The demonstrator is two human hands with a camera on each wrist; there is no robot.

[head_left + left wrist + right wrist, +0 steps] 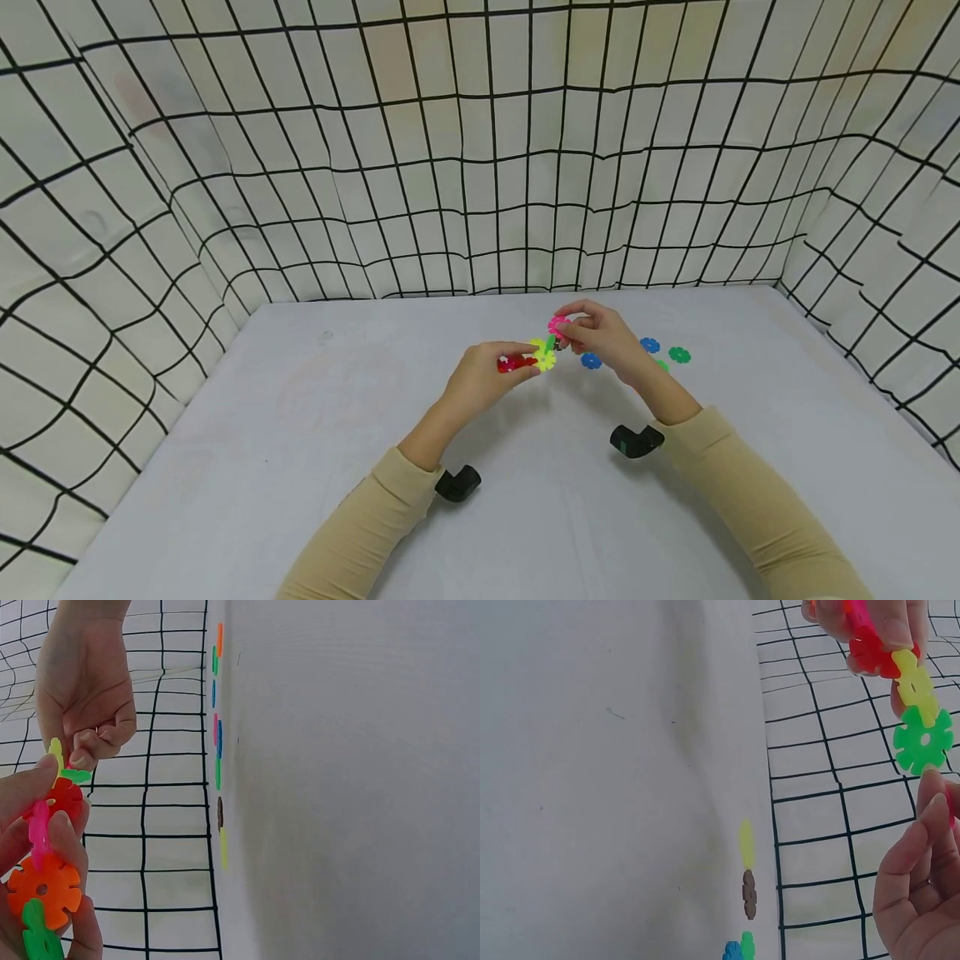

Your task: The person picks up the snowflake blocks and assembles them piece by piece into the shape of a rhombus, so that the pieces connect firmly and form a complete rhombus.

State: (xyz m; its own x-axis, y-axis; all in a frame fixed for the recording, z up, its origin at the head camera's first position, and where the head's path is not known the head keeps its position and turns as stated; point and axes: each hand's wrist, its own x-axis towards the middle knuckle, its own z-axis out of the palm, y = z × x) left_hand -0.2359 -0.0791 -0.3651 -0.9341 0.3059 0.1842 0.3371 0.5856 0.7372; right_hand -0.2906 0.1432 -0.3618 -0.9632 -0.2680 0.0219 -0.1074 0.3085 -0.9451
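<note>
Your left hand (480, 383) and right hand (603, 335), both pinching, are raised close together over a smooth white counter (300, 433). Your left grips a chain (912, 684) of thin, notched, flower-shaped discs; only the left wrist view fully shows its orange disc (60, 889). The right wrist view shows its green end disc (909, 742) face-on, centrally holed. Your right pinches a pink disc (557, 326) near it. Loose blue and green discs (679, 355) lie on the counter.

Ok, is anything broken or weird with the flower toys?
Nothing stands out. The left hand holds a chain of flowers, the right hand pinches a pink flower, and the loose flowers lie flat on the table. I see no broken pieces, though fingers hide some parts.
</note>
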